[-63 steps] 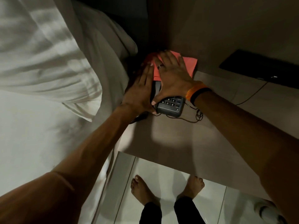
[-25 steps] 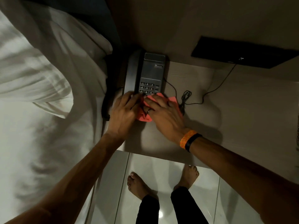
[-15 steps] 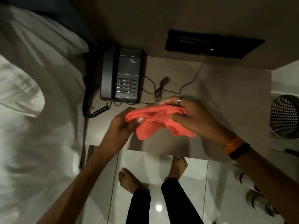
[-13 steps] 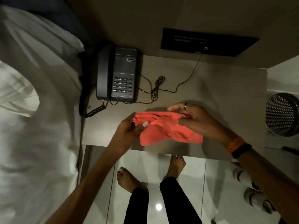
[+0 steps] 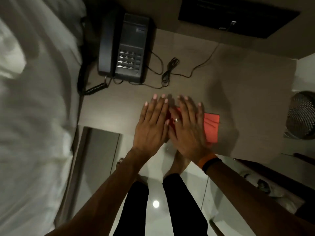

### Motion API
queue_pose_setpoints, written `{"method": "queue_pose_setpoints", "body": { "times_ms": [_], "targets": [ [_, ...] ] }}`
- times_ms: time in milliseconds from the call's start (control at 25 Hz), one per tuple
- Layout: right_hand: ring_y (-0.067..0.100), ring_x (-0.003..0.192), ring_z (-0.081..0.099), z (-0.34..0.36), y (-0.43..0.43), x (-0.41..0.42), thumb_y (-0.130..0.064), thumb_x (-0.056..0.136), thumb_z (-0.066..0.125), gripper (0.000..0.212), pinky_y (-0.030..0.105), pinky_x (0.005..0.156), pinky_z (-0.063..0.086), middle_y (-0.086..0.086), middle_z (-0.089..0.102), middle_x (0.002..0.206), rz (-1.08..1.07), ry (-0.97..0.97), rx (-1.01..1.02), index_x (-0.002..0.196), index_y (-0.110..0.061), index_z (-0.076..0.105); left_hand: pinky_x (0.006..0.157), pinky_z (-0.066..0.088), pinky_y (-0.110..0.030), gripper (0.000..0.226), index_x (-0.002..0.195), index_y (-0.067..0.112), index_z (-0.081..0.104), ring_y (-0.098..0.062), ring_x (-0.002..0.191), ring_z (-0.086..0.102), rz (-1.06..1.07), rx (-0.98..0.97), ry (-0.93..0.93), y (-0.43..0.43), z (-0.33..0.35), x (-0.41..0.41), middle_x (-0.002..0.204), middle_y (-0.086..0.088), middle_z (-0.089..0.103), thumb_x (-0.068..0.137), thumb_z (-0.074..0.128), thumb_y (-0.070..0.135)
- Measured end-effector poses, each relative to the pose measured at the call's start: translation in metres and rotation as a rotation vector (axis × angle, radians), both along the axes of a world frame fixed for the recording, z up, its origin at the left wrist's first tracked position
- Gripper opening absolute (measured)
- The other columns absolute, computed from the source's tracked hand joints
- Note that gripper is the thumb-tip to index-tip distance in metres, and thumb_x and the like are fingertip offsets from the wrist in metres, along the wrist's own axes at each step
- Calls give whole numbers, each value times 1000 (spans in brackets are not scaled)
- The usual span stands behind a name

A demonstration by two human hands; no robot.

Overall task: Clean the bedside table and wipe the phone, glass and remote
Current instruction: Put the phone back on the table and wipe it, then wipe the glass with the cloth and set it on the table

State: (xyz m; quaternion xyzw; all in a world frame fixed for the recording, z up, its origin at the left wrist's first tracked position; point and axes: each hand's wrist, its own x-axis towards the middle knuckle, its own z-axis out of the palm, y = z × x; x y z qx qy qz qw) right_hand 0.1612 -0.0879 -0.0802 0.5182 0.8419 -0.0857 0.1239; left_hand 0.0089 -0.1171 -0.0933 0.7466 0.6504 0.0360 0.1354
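A folded red cloth [image 5: 211,126] lies flat near the front edge of the brown bedside table [image 5: 247,99]. My left hand [image 5: 151,126] and my right hand [image 5: 187,128] rest side by side on it, palms down and fingers spread, covering most of it. Only the cloth's right part and a strip between the hands show. The black desk phone [image 5: 129,48] sits at the table's back left corner with its handset on the cradle, apart from both hands. No glass or remote is in view.
The phone's thin cable [image 5: 168,70] lies coiled on the table just behind my fingertips. White bedding [image 5: 34,116] fills the left side. A mesh bin [image 5: 301,116] stands right of the table. A black wall panel [image 5: 235,12] is behind. My bare feet are on the tiled floor.
The hands left the phone, lifted and stretched the red cloth between them, then laid it on the table's front and flattened both palms on it.
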Motion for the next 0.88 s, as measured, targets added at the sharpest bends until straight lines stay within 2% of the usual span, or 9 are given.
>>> {"method": "queue_pose_setpoints", "body": {
  "times_ms": [120, 320, 440, 560, 680, 760, 880],
  "targets": [
    [33, 159, 15, 37, 23, -65, -55, 105, 23, 63, 62, 125, 16, 13, 17, 171, 111, 132, 105, 160, -25, 26, 128, -3, -43, 66, 160, 4, 12, -28, 157, -4, 305, 108, 4, -1, 39, -51, 169, -18, 10, 107, 22, 41],
    [34, 160, 14, 124, 20, -230, -55, 103, 33, 62, 62, 125, 17, 15, 18, 170, 375, 443, 185, 158, -25, 33, 128, 6, -51, 72, 158, -1, 21, -37, 156, 13, 793, 322, 102, -49, 135, -190, 167, -19, 20, 106, 24, 48],
    [36, 159, 15, 171, -24, -341, -57, 103, 36, 62, 59, 126, 18, 18, 20, 169, 533, 660, 189, 155, -23, 38, 128, 8, -53, 74, 157, -2, 23, -38, 156, 14, 1050, 420, 194, -113, 195, -274, 167, -19, 22, 106, 22, 51],
    [34, 160, 11, 202, -90, -433, -62, 104, 33, 67, 55, 127, 19, 16, 14, 171, 697, 741, 99, 158, -22, 32, 128, 5, -52, 76, 159, 0, 18, -35, 158, 6, 1269, 449, 263, -196, 229, -334, 169, -16, 15, 105, 20, 55],
    [30, 161, 10, 214, -160, -494, -62, 103, 33, 68, 51, 129, 18, 12, 11, 172, 820, 767, -30, 159, -23, 29, 129, 5, -50, 78, 160, 4, 15, -32, 158, 4, 1464, 431, 322, -276, 233, -372, 170, -15, 12, 105, 20, 58],
    [28, 160, 12, 211, -196, -521, -57, 104, 38, 65, 47, 130, 18, 9, 12, 172, 842, 772, -122, 159, -24, 30, 129, 10, -48, 75, 161, 9, 15, -29, 158, 6, 1547, 422, 234, -309, 224, -388, 170, -12, 13, 105, 26, 57],
    [27, 158, 18, 192, -213, -539, -45, 105, 44, 60, 44, 128, 25, 6, 17, 171, 762, 717, -297, 159, -24, 29, 126, 19, -43, 66, 162, 20, 17, -28, 155, 18, 1553, 381, -148, -315, 203, -399, 168, -10, 20, 106, 36, 48]
  ]
}}
